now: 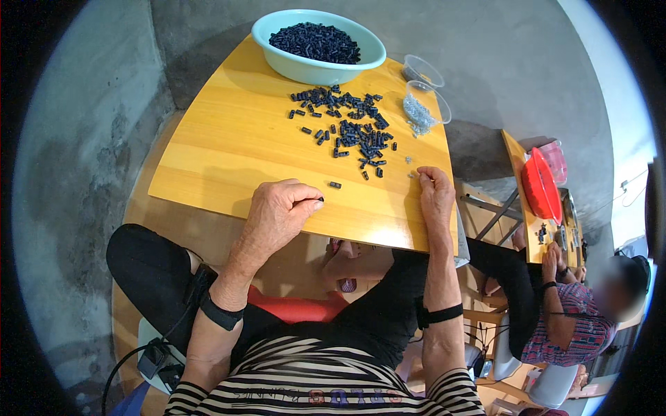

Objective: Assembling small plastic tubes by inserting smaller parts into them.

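The head view showed your left hand (277, 211) over the near edge of the table (236, 118), thumb and forefinger pinched on a small black piece (320, 200), of which only the end showed. A lone piece (335, 185) lay just beyond those fingertips, a little to their right. The heap (364, 139) of like pieces spread farther off, between your two hands and the blue basin (378, 52). Your right hand (436, 197) hung at the right edge with its fingers bent and the tips close together; you could not tell whether they held anything. Near those tips lay a few pale bits (408, 159). You had one blue basin, filled with more black pieces, too many to count, as were those in the heap. Two clear tubs stood at the far right, the near tub (447, 114) tilted with pale bits inside and spilling at its lip, the far tub (438, 78) behind it. The table was yellow wood, its top shiny near you, against a grey wall (479, 41). To your right, one co-worker (569, 333) sat at another table (515, 159) bearing one red basin (538, 187).
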The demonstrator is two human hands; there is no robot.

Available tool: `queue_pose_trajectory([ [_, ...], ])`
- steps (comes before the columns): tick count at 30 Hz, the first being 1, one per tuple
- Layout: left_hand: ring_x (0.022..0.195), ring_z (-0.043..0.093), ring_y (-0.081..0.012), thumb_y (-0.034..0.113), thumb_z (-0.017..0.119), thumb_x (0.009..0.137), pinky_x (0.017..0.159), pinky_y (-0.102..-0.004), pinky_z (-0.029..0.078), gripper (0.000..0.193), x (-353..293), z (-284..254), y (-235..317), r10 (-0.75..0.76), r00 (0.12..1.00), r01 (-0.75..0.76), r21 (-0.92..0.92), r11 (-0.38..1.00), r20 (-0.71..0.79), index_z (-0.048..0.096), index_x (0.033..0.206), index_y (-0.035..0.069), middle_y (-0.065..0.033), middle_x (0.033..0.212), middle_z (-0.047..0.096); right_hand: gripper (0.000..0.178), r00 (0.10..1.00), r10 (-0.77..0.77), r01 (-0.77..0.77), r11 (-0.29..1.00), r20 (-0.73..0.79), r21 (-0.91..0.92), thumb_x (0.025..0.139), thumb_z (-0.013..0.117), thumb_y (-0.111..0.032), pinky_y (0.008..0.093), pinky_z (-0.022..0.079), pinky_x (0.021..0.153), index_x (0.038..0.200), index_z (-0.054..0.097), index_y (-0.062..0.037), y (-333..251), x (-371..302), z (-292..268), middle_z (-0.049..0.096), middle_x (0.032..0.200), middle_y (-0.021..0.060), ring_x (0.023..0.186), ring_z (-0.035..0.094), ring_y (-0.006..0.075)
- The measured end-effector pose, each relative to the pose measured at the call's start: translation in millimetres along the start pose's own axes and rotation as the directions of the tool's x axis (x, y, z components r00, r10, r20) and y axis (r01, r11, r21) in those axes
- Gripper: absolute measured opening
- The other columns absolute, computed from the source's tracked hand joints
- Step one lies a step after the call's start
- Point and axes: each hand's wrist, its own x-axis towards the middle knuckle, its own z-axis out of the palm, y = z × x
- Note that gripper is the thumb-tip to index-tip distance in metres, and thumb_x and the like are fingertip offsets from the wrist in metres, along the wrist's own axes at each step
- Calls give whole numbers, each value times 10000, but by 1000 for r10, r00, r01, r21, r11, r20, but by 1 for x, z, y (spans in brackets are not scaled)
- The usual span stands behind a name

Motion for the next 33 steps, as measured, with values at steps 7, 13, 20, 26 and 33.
queue_pose_trajectory([
  [7,644,631,-180,55,701,757,579,-284,477,94,-2,-1,1,-19,1000,19,27,999,5,698,835,3,-102,702,648,101,996,-47,53,996,82,-67,803,661,-121,345,483,682,861,666,-38,-20,-5,-2,648,828,129,735,628,257],
  [13,669,621,-106,29,671,805,597,-240,493,111,-6,7,18,-131,991,128,-221,967,-1,699,903,-15,-64,748,669,131,930,228,-343,821,289,456,882,623,-148,239,415,557,859,639,-19,-43,-24,-8,584,730,3,608,529,107],
  [20,721,583,-59,-7,631,850,612,-194,499,202,-9,38,40,-83,996,84,-499,863,24,667,1049,-13,-33,883,630,81,692,94,-716,-30,715,697,895,615,-143,176,264,452,909,609,-63,-111,-79,-15,557,766,-22,532,367,42],
  [26,691,590,-62,0,631,854,556,-187,493,160,-8,36,34,-54,998,28,-473,880,-40,672,1007,-23,-41,864,627,94,625,23,-756,-229,780,613,903,608,-144,174,259,456,936,608,-56,-124,-90,-8,568,783,-3,544,357,47],
  [33,660,604,-81,-18,678,787,552,-211,480,120,-8,34,32,75,994,-97,-304,948,-84,688,906,-6,-51,816,641,94,616,19,-759,-253,787,600,908,603,-148,177,261,453,913,603,-55,-127,-94,-4,545,751,-15,544,356,44],
])
